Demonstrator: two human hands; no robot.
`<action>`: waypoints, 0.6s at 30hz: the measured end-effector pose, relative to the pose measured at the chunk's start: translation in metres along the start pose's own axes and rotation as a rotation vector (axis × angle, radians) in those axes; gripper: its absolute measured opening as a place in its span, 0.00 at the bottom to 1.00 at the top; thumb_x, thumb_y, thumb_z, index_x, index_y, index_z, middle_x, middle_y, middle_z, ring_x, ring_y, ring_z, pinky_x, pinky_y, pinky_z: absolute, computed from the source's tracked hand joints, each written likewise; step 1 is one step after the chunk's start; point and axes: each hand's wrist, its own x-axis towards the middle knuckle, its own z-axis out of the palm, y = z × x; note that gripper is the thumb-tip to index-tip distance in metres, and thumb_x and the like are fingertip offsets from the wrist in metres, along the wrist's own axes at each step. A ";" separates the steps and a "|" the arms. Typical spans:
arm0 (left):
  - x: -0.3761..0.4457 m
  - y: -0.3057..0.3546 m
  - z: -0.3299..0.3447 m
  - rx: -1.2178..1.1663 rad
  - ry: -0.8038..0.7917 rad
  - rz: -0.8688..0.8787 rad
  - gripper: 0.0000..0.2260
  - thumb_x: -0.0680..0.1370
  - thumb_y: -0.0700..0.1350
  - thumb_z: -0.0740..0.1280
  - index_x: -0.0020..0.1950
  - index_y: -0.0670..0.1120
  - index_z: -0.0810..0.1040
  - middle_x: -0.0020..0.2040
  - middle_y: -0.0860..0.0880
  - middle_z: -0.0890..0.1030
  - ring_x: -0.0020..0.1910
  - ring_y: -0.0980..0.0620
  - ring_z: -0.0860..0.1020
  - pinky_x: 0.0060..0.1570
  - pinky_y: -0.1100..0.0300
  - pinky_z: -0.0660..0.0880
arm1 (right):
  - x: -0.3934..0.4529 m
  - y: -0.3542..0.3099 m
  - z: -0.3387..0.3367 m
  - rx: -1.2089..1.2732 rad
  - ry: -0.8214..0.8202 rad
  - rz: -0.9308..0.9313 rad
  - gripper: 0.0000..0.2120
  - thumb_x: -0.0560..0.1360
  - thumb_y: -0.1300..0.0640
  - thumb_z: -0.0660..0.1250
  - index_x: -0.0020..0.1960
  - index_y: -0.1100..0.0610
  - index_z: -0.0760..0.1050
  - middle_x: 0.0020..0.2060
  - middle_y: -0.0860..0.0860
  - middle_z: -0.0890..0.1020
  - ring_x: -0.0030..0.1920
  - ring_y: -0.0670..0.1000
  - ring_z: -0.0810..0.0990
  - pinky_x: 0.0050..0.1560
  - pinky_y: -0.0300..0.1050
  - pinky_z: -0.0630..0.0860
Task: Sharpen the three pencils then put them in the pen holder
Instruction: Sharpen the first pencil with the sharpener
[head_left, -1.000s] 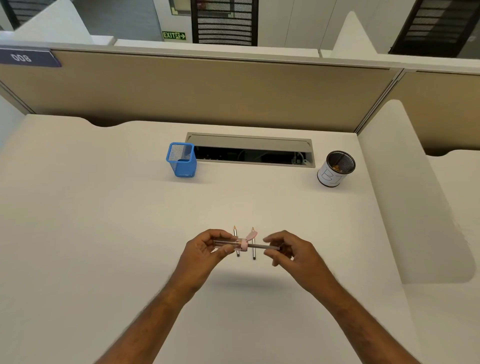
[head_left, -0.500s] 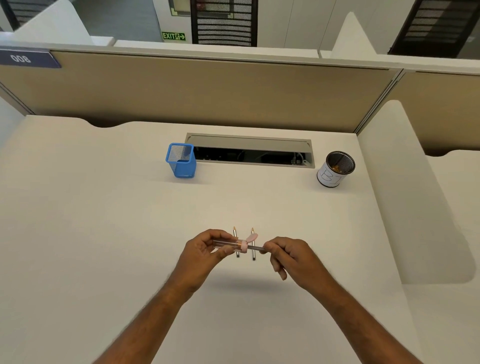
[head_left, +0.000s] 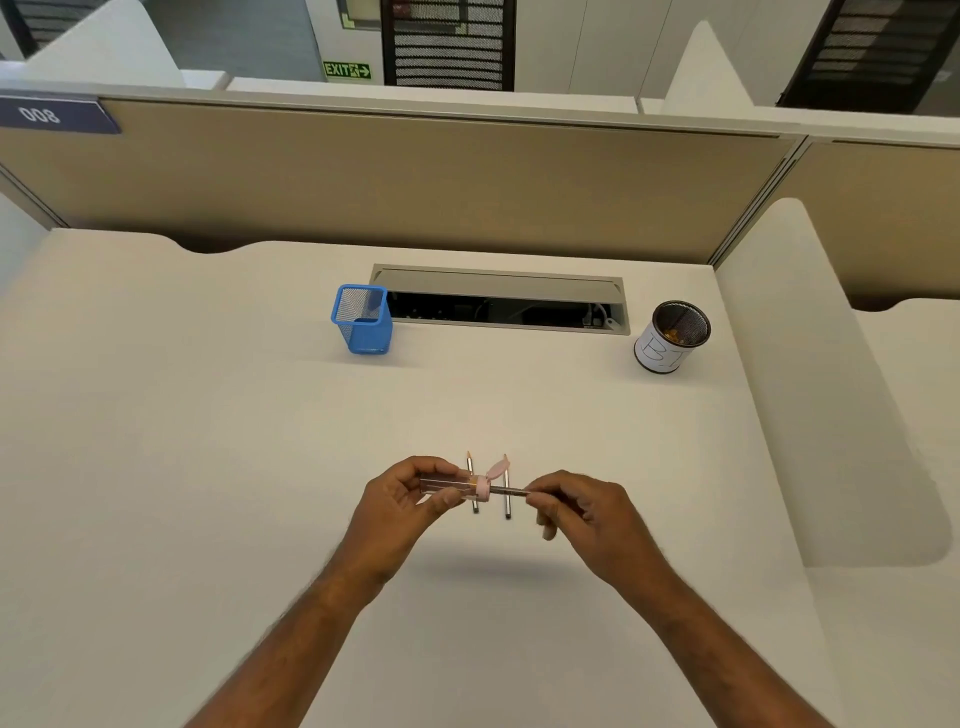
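Note:
My left hand (head_left: 405, 499) grips a clear tube sharpener (head_left: 449, 484) with a pink end and an open pink lid flap. A grey pencil (head_left: 506, 489) lies horizontally with its tip inside the sharpener, and my right hand (head_left: 582, 514) pinches its other end. Both hands hover just above the desk. Beneath them two more pencils (head_left: 507, 501) lie side by side on the desk, tips pointing away from me. A blue mesh pen holder (head_left: 362, 319) stands at the back left of the desk.
A round black mesh cup (head_left: 671, 336) wrapped in white paper stands at the back right, with shavings inside. An open cable tray (head_left: 501, 304) is set into the desk between the two cups. A white divider (head_left: 810, 384) borders the right side.
My right hand has slid a little left along the pencil and its fingers have turned around it. The left hand and the sharpener have stayed in place.

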 end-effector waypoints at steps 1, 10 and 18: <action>0.000 0.000 -0.001 0.001 -0.005 -0.001 0.09 0.79 0.35 0.77 0.58 0.44 0.85 0.56 0.46 0.91 0.60 0.48 0.88 0.69 0.44 0.81 | 0.001 0.000 0.001 0.017 -0.009 0.017 0.08 0.83 0.58 0.68 0.47 0.50 0.83 0.34 0.51 0.84 0.31 0.47 0.82 0.41 0.44 0.77; 0.002 -0.004 -0.002 0.005 -0.007 -0.001 0.09 0.79 0.37 0.77 0.59 0.44 0.85 0.57 0.44 0.91 0.62 0.43 0.88 0.71 0.38 0.79 | 0.005 0.000 0.001 0.030 -0.080 0.054 0.08 0.85 0.52 0.65 0.56 0.50 0.83 0.39 0.48 0.86 0.33 0.47 0.82 0.45 0.46 0.78; 0.001 -0.002 0.001 0.000 0.004 0.006 0.09 0.79 0.38 0.77 0.59 0.43 0.85 0.56 0.46 0.91 0.61 0.44 0.88 0.70 0.38 0.80 | 0.002 -0.001 0.000 -0.008 0.026 0.011 0.07 0.80 0.58 0.73 0.50 0.46 0.84 0.42 0.44 0.86 0.41 0.49 0.85 0.43 0.38 0.77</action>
